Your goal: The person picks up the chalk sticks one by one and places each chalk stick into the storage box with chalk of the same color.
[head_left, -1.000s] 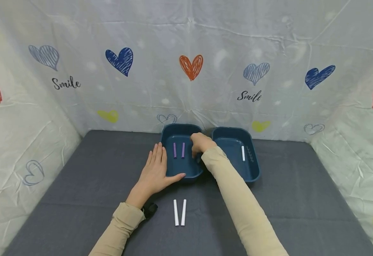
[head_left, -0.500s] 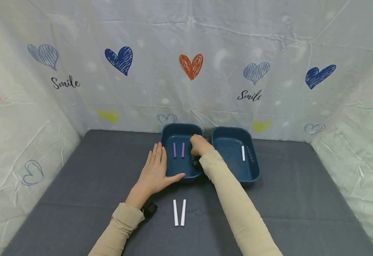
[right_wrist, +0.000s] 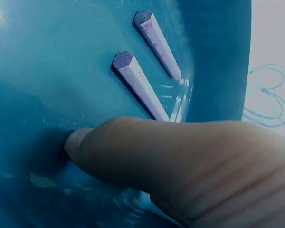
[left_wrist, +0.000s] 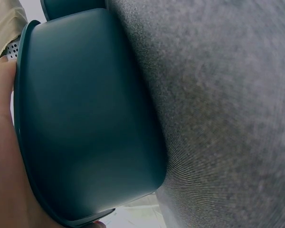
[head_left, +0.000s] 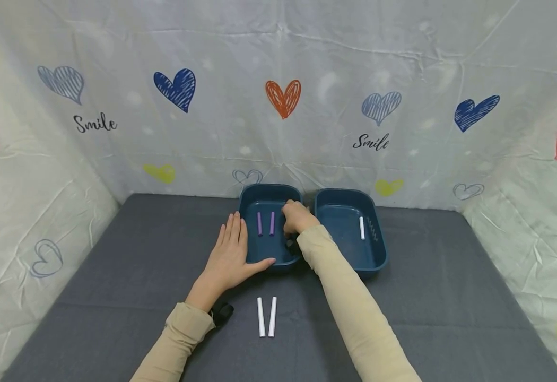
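Two blue trays stand side by side at the back of the dark cloth (head_left: 140, 276). Inside the left tray (head_left: 266, 248), two purple sticks (head_left: 272, 224) lie apart, roughly parallel. The right tray (head_left: 342, 236) carries one white stick (head_left: 362, 228), near its right wall, beside a zigzag marking (head_left: 372, 229) I can't make out.

The left hand (head_left: 228, 260) is flat against the left tray: four straight fingers lined up along its left side, thumb stretched wide across the near rim. And the right hand (head_left: 298, 217) is down inside that same tray, just right of the purple sticks! Its back hides most of the fingers, so I can't tell whether they pinch anything. The right wrist view gives the thumb (right_wrist: 133, 152), straight, its tip low over the tray floor; a pale sliver below it could be a stick or only a glint.

That close view also shows the purple sticks' faceted ends, too small to read from the head; the thumb covers one stick's far end. The left wrist view sees just the tray's smooth outer wall, plus a perforated piece (left_wrist: 13, 49) cut off by the hand. Nearer the person, two white sticks (head_left: 272, 317) lie close together on the cloth, their near ends closest.
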`<state>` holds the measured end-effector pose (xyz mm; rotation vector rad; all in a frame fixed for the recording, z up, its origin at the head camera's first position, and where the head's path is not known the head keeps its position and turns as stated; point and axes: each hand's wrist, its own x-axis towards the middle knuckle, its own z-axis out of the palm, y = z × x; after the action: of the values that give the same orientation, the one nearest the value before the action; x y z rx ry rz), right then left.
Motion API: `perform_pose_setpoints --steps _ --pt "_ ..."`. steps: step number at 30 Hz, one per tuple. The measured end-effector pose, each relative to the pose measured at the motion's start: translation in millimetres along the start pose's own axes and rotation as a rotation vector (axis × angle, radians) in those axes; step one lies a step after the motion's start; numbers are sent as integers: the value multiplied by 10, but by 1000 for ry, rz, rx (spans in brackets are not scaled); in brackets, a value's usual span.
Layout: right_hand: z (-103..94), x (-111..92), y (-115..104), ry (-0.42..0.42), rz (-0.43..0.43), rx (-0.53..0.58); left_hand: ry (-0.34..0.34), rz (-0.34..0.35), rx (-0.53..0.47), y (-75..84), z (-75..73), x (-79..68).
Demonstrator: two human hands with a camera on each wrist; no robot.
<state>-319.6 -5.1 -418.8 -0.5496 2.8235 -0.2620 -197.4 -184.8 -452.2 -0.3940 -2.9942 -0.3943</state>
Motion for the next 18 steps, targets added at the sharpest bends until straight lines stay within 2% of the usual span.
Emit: perform_pose_setpoints --steps 10,18 --pt "-4 10 6 -2 -10 -12 12 2 8 1 -1 5" --pt "9 32 14 -9 -10 -27 -7 -5 -1 3 -9 7"
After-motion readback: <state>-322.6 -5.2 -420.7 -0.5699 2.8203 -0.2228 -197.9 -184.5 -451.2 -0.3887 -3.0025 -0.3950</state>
